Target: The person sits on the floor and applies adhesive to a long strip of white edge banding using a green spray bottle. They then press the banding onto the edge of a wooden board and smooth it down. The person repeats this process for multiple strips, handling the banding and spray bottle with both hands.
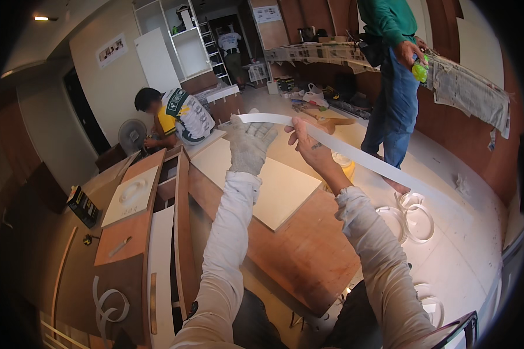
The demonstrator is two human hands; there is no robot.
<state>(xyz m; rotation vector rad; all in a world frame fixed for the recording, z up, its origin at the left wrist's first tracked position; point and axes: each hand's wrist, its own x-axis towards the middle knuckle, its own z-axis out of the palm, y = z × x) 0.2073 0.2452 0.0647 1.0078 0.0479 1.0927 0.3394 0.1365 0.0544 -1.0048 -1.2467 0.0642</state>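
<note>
A long white strip of edge banding (361, 156) stretches between my hands and trails off to the right. My left hand (251, 144), in a pale grey work glove, grips its left end between thumb and fingers. Farther along, my bare right hand (311, 145) pinches the strip between thumb and fingers. Under my hands a cream-white panel (282, 195) lies on a reddish-brown wooden board (305, 259). Behind my right wrist, a yellow container (346, 167) is partly hidden.
Coils of white banding (419, 224) lie on the floor at right. To the left, a wooden cabinet frame (183, 232) holds a small board (131, 195), near a black box (82, 206) and a tape measure (88, 239). One person (183, 116) crouches ahead; another (390, 75) stands at right.
</note>
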